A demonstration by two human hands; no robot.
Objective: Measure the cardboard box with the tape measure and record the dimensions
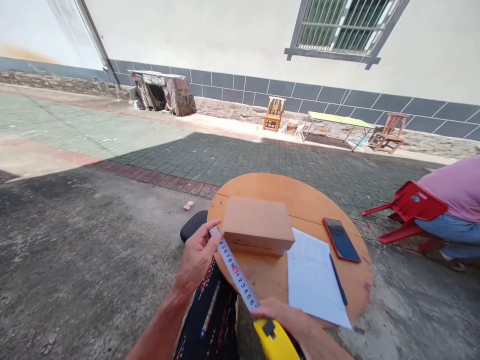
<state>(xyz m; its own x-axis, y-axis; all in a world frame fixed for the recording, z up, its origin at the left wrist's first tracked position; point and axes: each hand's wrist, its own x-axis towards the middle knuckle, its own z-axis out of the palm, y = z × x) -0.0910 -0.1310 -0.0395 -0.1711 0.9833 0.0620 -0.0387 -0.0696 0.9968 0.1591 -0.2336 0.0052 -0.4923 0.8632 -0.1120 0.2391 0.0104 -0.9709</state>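
Observation:
A brown cardboard box [257, 224] lies on a round wooden table [288, 192]. My left hand [197, 254] is closed in a pinch on the free end of a measuring tape blade [236, 270], held at the box's near left corner. My right hand [296, 322] grips the yellow tape measure case [275, 342] at the table's near edge. The blade stretches between the two hands, along the box's left side.
On the table lie a white paper sheet [313, 275], a dark pen [338, 280] and a red-cased phone [341, 239]. A person in a pink shirt [455, 187] sits on a red chair [410, 205] at right. Wooden chairs and a folding table stand by the far wall.

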